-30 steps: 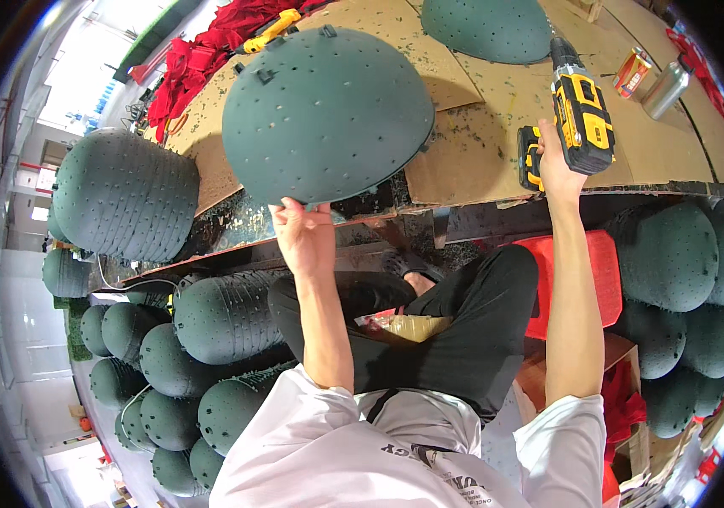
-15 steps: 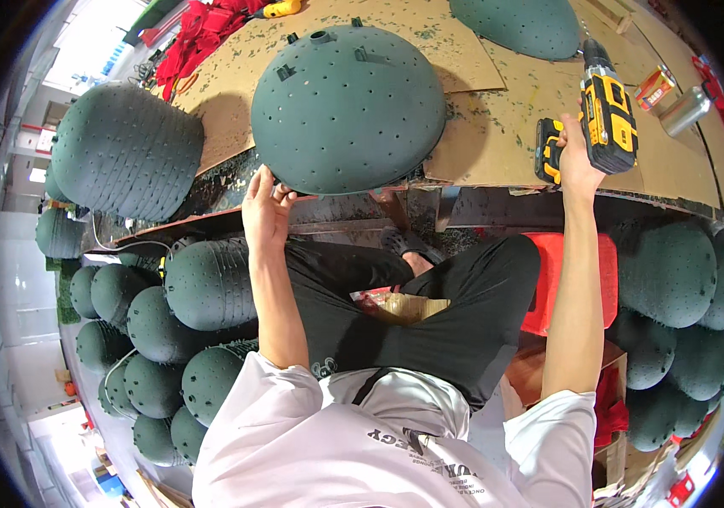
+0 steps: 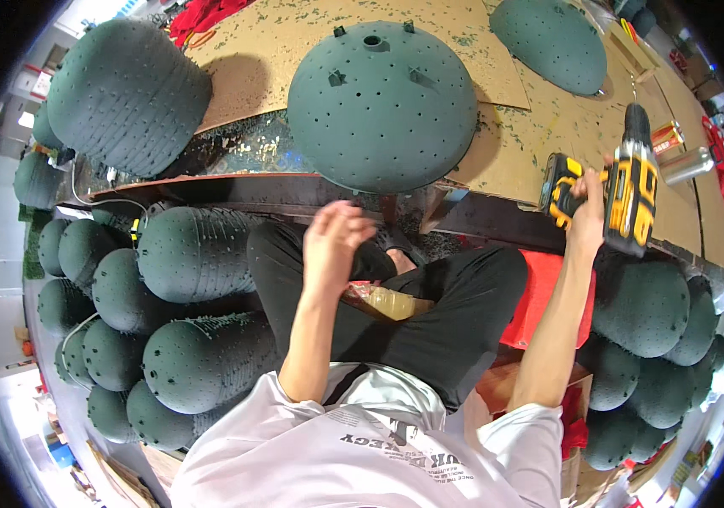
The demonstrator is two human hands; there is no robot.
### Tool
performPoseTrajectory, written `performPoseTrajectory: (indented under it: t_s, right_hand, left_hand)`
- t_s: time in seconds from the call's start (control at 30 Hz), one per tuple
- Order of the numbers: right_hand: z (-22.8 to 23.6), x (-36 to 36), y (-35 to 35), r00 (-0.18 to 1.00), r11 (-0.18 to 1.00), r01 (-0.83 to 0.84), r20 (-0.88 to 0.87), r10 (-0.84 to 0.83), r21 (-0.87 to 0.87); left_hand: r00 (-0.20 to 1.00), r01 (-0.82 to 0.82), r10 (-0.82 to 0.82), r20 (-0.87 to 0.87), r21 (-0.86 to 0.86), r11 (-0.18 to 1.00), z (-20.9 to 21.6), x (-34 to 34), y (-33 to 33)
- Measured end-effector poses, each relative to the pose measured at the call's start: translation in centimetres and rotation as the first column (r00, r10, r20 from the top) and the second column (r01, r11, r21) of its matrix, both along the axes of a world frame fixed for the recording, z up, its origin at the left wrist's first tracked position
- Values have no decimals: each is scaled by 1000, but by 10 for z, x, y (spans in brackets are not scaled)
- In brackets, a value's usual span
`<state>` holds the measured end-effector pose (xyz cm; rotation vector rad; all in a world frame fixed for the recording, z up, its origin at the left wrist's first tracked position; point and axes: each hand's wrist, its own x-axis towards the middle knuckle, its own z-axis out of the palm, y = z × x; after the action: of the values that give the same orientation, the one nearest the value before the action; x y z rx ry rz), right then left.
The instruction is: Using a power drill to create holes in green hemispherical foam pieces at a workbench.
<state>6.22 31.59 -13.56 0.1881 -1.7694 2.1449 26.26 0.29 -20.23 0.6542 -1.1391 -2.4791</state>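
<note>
Gripping drill (image 3: pixel 633 193), right hand (image 3: pixel 586 207), long axis fore-and-aft, chuck (image 3: pixel 637 129) pointing away

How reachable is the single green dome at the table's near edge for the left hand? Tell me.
Probably yes: the left hand, blurred but apparently empty, is close below the green dome in view, with no obstacle showing between them.

And it's muted green on the dome (image 3: pixel 387 127) at the near edge of the table (image 3: pixel 256 152), dark holes dotting it all over! Yellow against black on the drill (image 3: pixel 631 190), over the near edge, right side. Tan cardboard (image 3: pixel 506 161), flecked with green. Bright red cloth (image 3: pixel 210 15) towards the far left, silver bottle (image 3: pixel 689 166) towards the right edge, darker green, speckled stack (image 3: pixel 125 97) at the near left corner!
</note>
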Motion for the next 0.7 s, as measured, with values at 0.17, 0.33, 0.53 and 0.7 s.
performPoseTrajectory:
  t_s: [0.17, 0.33, 0.53, 0.7]
  right_hand:
    - [-5, 112, -9, 964, 976, -209, 154, 217, -64]
    - [-26, 226, -36, 878, 954, -274, 438, 195, 124]
    - [-61, 260, -50, 940, 709, -342, 231, 252, 617]
    - [-77, 253, -53, 908, 679, -419, 294, 299, 603]
  left_hand:
    - [989, 111, -103, -103, 71, 991, -13, -34, 58]
    - [986, -35, 52, -156, 109, 993, -13, -58, 64]
    - [979, -91, 105, -175, 89, 992, -24, -62, 65]
    - [979, -86, 99, -176, 79, 993, -26, -63, 66]
